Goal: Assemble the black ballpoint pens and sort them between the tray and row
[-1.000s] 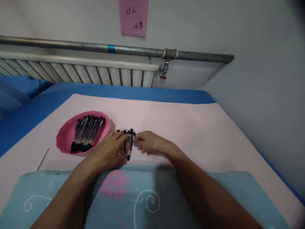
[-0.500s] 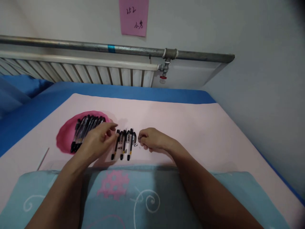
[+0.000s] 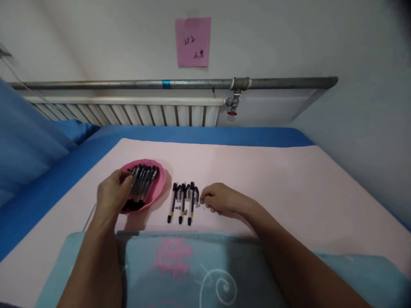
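My left hand (image 3: 114, 192) reaches over the left rim of a pink bowl (image 3: 161, 188), its thumb and fingers closed on a pen at the edge of the bunch; the fingers largely hide that pen. Several black-capped clear pens (image 3: 143, 182) lie side by side in the bowl. On the table, my right hand (image 3: 221, 197) rests with curled fingers; whatever is in them, if anything, is hidden. Just left of it, three pen barrels (image 3: 182, 203) lie in a row, with black caps (image 3: 196, 195) between and beside them. Small metal pen tips (image 3: 185, 212) are scattered among these parts.
A thin white stick (image 3: 89, 217) lies left of the bowl, partly behind my left arm. A patterned light-blue cloth (image 3: 173, 265) covers the near side. Behind the pink table surface (image 3: 257, 171) are a blue edge, a radiator (image 3: 154, 115) and a metal pipe (image 3: 128, 84).
My left hand has moved left from beside the loose pen parts to the pens in the bowl, and its fingers have closed. My right hand stays by the parts. The view has shifted.
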Tool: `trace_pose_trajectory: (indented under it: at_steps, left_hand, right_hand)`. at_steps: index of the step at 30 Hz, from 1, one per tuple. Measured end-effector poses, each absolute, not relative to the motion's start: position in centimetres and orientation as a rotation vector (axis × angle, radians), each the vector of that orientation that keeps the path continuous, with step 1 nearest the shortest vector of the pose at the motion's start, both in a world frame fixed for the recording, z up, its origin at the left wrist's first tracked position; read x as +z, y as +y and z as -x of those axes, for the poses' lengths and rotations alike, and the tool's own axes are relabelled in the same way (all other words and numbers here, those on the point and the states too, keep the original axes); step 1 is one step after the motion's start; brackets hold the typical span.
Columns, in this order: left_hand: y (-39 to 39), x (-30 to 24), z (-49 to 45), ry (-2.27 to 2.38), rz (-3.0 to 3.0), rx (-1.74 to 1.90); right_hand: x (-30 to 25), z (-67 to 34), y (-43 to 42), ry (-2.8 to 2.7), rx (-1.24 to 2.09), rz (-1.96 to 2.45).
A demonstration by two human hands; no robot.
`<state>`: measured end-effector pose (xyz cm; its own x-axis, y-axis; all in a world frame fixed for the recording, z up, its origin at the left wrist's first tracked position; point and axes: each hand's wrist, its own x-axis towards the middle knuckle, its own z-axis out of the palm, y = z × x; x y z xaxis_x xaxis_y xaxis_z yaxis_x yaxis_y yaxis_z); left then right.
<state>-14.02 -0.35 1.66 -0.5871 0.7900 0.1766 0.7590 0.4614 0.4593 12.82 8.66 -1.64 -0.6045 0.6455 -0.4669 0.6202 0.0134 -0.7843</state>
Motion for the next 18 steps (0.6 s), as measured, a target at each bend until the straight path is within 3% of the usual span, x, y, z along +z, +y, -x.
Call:
trace_pose_trajectory:
  at_steps: [9,18]
  left_hand:
    - [1.3,0.4,12.2,2.714,-1.553,0.287]
    - [1.8,0.3,10.3,2.798,-1.597,0.118]
  right_hand:
    - [-2.1,-13.2,9.7,-2.049,1.671,1.430]
    - [-2.0,-13.2,9.6,-2.007,1.686,1.427]
